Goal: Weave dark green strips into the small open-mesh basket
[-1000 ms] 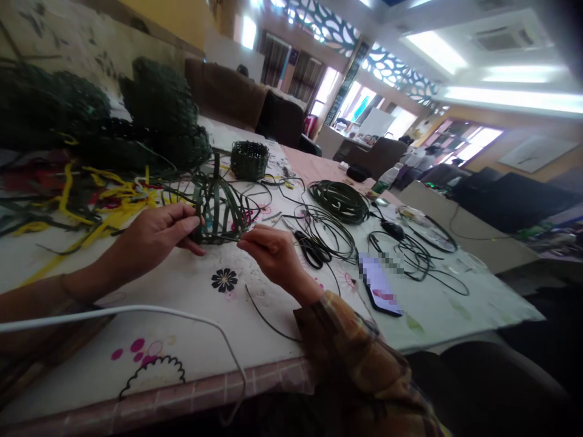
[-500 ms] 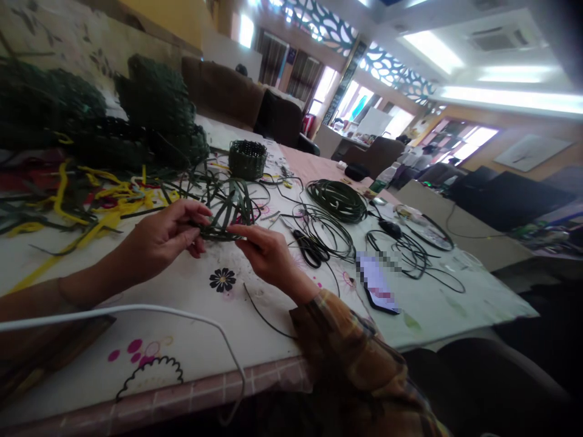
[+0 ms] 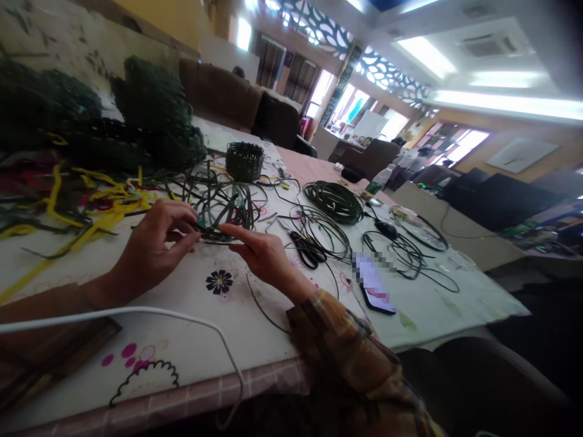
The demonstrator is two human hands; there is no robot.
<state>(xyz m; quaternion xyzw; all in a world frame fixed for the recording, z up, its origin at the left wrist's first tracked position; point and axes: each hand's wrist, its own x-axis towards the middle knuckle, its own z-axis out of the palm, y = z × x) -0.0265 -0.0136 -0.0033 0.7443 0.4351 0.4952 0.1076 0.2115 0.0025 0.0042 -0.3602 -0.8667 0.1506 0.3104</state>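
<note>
A half-woven piece of dark green plastic strips (image 3: 234, 203) lies in front of me, its loose ends bending up and outward. My right hand (image 3: 264, 252) grips the near edge of this weave, index finger laid along it and thumb below. At its left side is my left hand (image 3: 157, 249), thumb and fingers drawn together at a thin dark strip (image 3: 221, 244) that stretches across to the right hand. The exact pinch of the left fingertips is partly hidden. Behind the weave stands a small round woven basket (image 3: 245, 161).
Black-handled scissors (image 3: 308, 249), a coil of green strip (image 3: 334, 201) and a phone (image 3: 374, 285) lie to the right. Yellow strips (image 3: 100, 224) and large dark green woven pieces (image 3: 150, 109) are at left. A white cable (image 3: 182, 312) crosses the foreground.
My left hand has turned and shifted slightly left, away from the weave's edge. A thin strip now shows straight between the hands. My right hand stays at the near edge.
</note>
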